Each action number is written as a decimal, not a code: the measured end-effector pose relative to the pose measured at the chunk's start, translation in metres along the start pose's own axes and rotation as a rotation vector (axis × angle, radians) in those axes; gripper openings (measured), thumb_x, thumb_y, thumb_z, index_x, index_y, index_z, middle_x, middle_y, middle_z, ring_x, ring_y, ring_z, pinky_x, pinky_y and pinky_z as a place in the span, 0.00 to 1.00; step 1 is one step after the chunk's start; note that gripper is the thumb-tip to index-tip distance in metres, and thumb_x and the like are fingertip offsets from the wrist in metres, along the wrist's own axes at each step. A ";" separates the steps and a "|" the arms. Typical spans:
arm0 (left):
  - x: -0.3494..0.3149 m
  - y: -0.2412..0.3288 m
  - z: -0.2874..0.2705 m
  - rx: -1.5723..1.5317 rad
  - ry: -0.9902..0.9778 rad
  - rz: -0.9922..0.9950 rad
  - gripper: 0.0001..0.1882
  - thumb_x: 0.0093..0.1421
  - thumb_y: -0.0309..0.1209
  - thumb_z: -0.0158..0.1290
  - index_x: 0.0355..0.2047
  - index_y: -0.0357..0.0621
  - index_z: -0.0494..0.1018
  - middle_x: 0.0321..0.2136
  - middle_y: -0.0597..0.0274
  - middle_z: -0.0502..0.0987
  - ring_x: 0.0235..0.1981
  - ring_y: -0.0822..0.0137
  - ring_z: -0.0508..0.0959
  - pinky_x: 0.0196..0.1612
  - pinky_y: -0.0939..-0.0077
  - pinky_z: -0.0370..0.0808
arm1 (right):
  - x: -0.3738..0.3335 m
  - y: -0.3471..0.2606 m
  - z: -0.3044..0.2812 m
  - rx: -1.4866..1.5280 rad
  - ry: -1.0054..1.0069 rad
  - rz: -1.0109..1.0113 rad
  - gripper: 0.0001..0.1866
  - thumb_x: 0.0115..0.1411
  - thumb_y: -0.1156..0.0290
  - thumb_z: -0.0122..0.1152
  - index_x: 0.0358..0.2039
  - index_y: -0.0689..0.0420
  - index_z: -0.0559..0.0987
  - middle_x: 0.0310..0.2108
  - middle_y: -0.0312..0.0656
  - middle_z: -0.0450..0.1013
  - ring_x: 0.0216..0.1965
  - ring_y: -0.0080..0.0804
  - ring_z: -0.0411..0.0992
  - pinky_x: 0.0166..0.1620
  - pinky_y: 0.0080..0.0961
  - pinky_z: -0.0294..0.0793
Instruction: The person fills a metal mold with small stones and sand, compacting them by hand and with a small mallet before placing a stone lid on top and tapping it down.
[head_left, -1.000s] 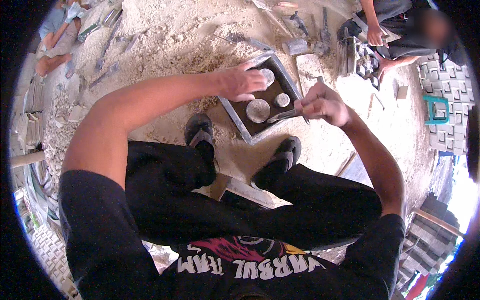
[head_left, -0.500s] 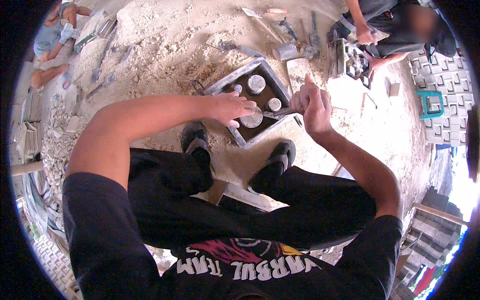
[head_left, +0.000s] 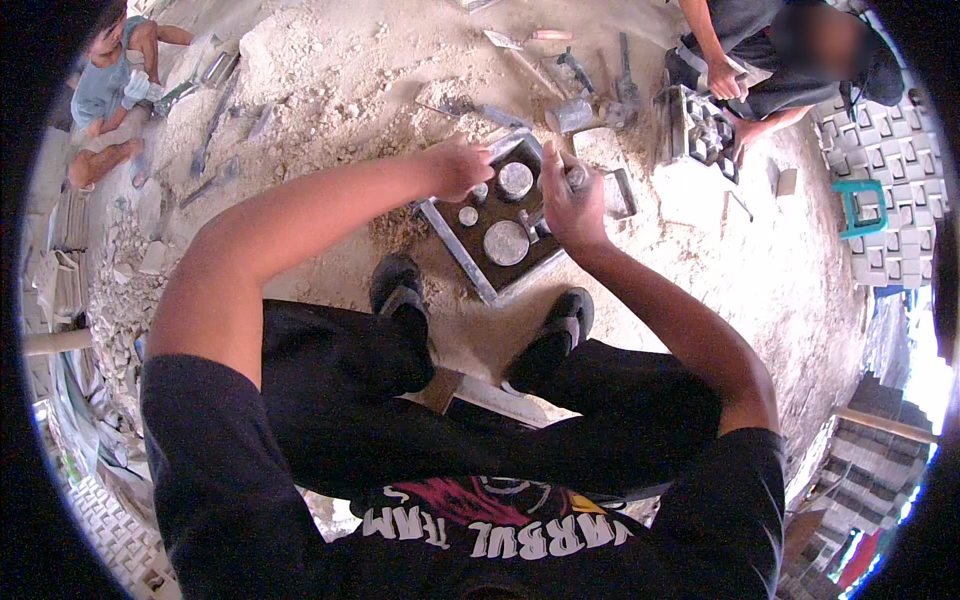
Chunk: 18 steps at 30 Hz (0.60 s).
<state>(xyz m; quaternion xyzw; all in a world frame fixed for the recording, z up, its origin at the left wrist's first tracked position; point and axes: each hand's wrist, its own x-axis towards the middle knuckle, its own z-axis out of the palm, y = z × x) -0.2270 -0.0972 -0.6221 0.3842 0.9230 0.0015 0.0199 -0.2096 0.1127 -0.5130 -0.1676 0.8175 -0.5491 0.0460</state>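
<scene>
A square metal frame (head_left: 462, 252) filled with dark sand (head_left: 486, 215) lies on the ground beyond my feet. Pale round pieces sit in the sand: a large disc (head_left: 506, 243), a smaller one (head_left: 514, 181) and several little ones, such as the disc (head_left: 468, 215) near the left side. My left hand (head_left: 462, 170) is closed at the frame's far left side; what its fingers hold is hidden. In my right hand (head_left: 573, 205), over the frame's right side, is a small hand tool (head_left: 577, 178) with its end showing above the fist. The hand covers its working end.
A co-worker at upper right handles a box of metal pieces (head_left: 705, 130). Another person sits at upper left. Loose tools and a cylindrical can (head_left: 570, 115) lie beyond the frame. A teal stool (head_left: 862, 208) stands right; rubble (head_left: 125, 280) lies left.
My left hand has moved from over the large disc to the frame's far left side and closed. My right hand has come left and inward, still gripping the tool.
</scene>
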 end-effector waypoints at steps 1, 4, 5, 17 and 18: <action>-0.005 -0.004 0.001 0.018 -0.049 -0.059 0.11 0.44 0.34 0.56 0.29 0.47 0.72 0.33 0.57 0.70 0.41 0.56 0.72 0.43 0.54 0.67 | 0.006 -0.002 0.002 -0.012 0.015 0.000 0.30 0.64 0.47 0.45 0.15 0.59 0.68 0.14 0.30 0.61 0.19 0.18 0.58 0.23 0.21 0.58; -0.010 -0.010 -0.015 0.025 -0.259 -0.209 0.15 0.44 0.30 0.53 0.36 0.45 0.74 0.41 0.54 0.73 0.49 0.58 0.71 0.48 0.47 0.66 | 0.012 -0.014 0.002 -0.046 0.061 0.006 0.31 0.64 0.46 0.44 0.15 0.59 0.68 0.13 0.31 0.61 0.19 0.18 0.59 0.23 0.21 0.59; -0.018 -0.015 -0.004 0.027 -0.136 -0.136 0.15 0.46 0.34 0.56 0.34 0.44 0.73 0.37 0.53 0.71 0.41 0.52 0.73 0.44 0.46 0.67 | 0.009 -0.012 0.005 -0.023 0.095 -0.038 0.31 0.64 0.46 0.44 0.15 0.59 0.67 0.13 0.31 0.60 0.19 0.18 0.59 0.23 0.22 0.59; 0.004 0.014 -0.028 0.057 -0.297 -0.114 0.19 0.50 0.40 0.56 0.40 0.45 0.71 0.47 0.51 0.68 0.53 0.54 0.67 0.50 0.46 0.65 | 0.045 0.016 -0.007 -0.085 0.257 -0.008 0.34 0.63 0.44 0.42 0.20 0.66 0.71 0.14 0.40 0.64 0.19 0.27 0.59 0.27 0.33 0.63; 0.002 0.013 -0.027 0.073 -0.315 -0.099 0.19 0.51 0.41 0.56 0.41 0.45 0.71 0.48 0.51 0.68 0.53 0.54 0.66 0.50 0.46 0.65 | 0.056 0.013 -0.009 -0.089 0.262 0.064 0.34 0.63 0.43 0.43 0.20 0.66 0.72 0.14 0.41 0.66 0.19 0.28 0.59 0.27 0.33 0.64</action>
